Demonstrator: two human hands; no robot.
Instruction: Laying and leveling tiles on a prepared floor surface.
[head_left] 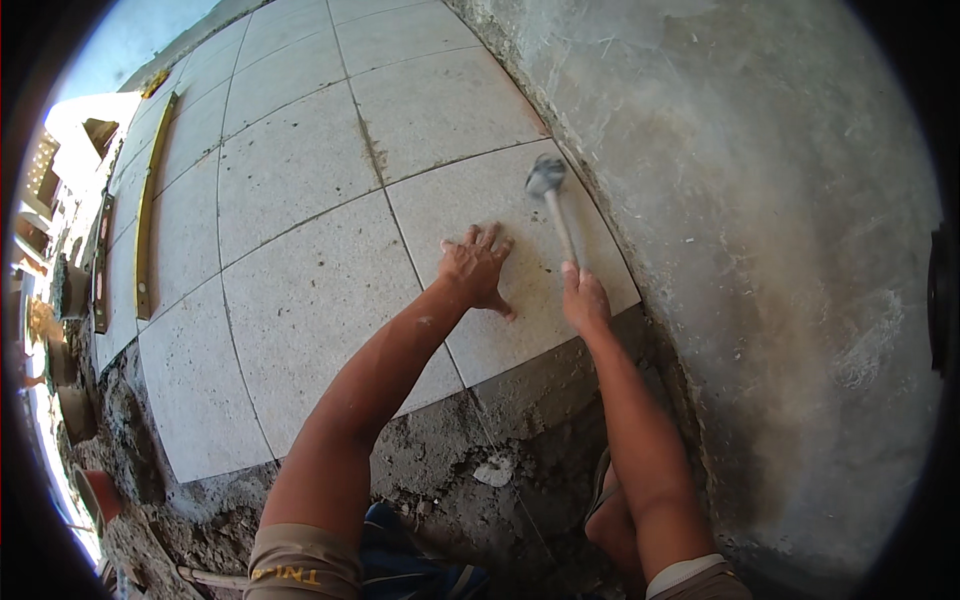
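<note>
My left hand (478,266) lies flat with spread fingers on a speckled whitish floor tile (455,200), close to its left joint. Wrapped round the handle of a mallet (546,176) is my right hand (585,297), over the right part of the same tile. The mallet's dark head with a pale patch is slightly blurred and sits near the tile's far right corner. Whether the head touches the tile, I cannot tell. This tile's right edge runs along a grey wall, and its near edge borders damp mortar.
Several laid tiles (300,150) spread to the left and far side. A yellow spirit level (155,210) lies on the left tiles, with a darker level (102,265) beyond. A smooth grey cement wall (790,250) rises at right. Rough mortar (440,455) lies nearest me.
</note>
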